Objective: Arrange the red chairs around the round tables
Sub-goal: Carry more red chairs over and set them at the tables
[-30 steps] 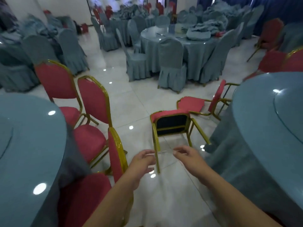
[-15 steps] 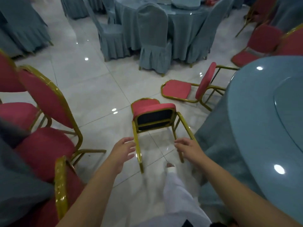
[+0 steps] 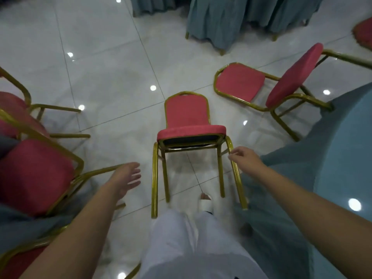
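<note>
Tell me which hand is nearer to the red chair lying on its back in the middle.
Right. The right hand is at the right leg of the chair; the left hand is open, apart from its left leg.

I am seeing a glossy white tiled floor (image 3: 100,57) filling the upper left of the frame, with bright light spots glinting on it. Grey-blue covered chairs (image 3: 217,21) are standing along the top edge. White trousers (image 3: 181,248) and a white sandal (image 3: 205,205) are showing at bottom centre.

Banquet hall, glossy tiled floor (image 3: 100,57), red gold-framed chairs (image 3: 188,117), blue-draped table (image 3: 342,137), blue-covered chairs (image 3: 213,21) beyond
</note>
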`<action>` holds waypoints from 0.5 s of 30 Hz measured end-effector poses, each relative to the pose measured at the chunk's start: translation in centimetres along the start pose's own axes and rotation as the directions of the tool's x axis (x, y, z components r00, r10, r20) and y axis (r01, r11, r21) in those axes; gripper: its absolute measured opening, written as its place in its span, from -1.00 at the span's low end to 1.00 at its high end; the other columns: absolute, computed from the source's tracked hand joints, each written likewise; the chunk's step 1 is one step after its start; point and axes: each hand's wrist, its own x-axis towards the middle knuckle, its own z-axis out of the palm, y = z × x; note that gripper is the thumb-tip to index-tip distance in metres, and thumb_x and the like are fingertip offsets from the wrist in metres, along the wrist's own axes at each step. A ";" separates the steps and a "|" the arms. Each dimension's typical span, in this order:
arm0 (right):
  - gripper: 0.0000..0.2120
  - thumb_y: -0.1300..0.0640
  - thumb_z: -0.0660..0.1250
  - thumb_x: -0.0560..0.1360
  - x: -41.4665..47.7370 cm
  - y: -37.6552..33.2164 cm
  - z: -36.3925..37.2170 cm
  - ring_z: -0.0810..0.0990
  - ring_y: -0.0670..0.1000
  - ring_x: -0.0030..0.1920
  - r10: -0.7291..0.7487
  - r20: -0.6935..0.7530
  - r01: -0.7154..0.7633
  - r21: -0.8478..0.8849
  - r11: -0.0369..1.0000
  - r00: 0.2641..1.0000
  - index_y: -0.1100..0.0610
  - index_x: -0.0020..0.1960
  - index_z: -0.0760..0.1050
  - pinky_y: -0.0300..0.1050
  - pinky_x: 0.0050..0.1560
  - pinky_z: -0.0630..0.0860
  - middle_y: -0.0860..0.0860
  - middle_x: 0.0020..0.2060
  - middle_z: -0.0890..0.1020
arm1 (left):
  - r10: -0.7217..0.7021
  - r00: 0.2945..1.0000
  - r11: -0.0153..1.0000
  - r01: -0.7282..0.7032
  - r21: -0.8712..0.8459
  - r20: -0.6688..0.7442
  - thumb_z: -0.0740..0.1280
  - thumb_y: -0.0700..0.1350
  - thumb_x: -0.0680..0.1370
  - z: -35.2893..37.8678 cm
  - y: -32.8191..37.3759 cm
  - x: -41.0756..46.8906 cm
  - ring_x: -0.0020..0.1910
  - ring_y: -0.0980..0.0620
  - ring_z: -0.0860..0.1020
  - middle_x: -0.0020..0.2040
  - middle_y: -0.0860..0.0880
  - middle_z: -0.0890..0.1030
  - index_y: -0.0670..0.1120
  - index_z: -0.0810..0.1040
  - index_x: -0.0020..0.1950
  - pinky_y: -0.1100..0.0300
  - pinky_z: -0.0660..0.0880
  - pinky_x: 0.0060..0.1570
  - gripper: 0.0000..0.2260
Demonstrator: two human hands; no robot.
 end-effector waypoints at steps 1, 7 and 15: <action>-0.79 -0.02 0.34 0.57 1.7 -0.4 -0.4 0.52 -0.07 -0.01 0.027 0.022 -0.027 -0.011 1.000 0.999 -0.01 0.17 0.49 -0.16 -0.11 0.45 0.02 0.13 0.57 | -0.007 1.000 1.000 0.007 0.024 -0.002 0.29 -0.06 0.63 0.4 1.1 1.2 0.29 -0.18 0.49 0.32 -0.18 0.50 -0.15 0.43 0.39 -0.08 0.49 0.22 -0.65; -0.27 -0.19 0.40 0.49 12.5 0.0 -1.5 0.40 0.22 0.39 0.352 0.010 -0.351 0.075 0.933 0.936 0.11 0.52 0.23 0.20 0.30 0.43 0.15 0.47 0.33 | -0.124 0.991 0.972 0.133 0.195 -0.059 0.33 0.22 0.55 4.1 6.2 11.5 0.35 -0.18 0.42 0.43 -0.14 0.41 -0.05 0.32 0.49 -0.26 0.43 0.26 -0.40; -0.30 -0.30 0.33 0.49 26.6 2.6 2.7 0.41 0.23 0.39 0.420 -0.011 -0.418 0.075 0.905 0.908 0.02 0.50 0.29 0.15 0.31 0.40 0.12 0.46 0.38 | -0.299 0.954 0.929 0.288 0.233 0.015 0.26 0.35 0.51 11.6 8.8 27.1 -0.10 -0.07 0.48 0.22 -0.08 0.46 -0.04 0.51 0.15 -0.06 0.60 -0.33 -0.51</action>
